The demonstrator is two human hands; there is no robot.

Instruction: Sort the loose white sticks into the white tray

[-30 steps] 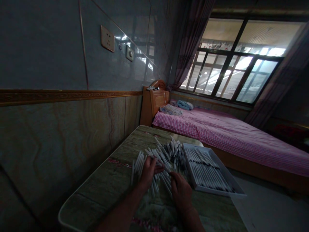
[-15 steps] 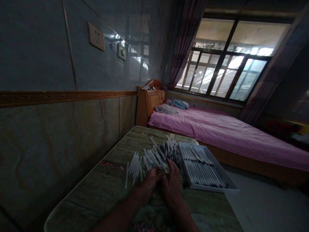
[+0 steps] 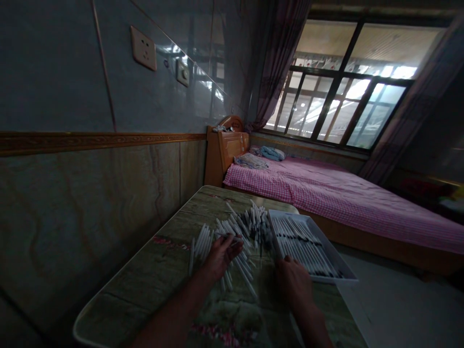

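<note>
Working with your hands apart, you have your left hand [image 3: 222,258] curled over the loose white sticks [image 3: 241,237], though you can't tell whether it grips any. Your right hand [image 3: 294,280] is at the near edge of the white tray [image 3: 328,246], at one o'clock on the table [image 3: 119,290]. Keep your fingers low so loose sticks don't roll. No label is legible. Farther off at one o'clock lie a pink gingham bed [image 3: 348,203] and a window [image 3: 348,82].

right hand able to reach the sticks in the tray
Likely yes: the right hand sits at the near edge of the tray, and only the low rim lies before the white sticks in it.
</note>
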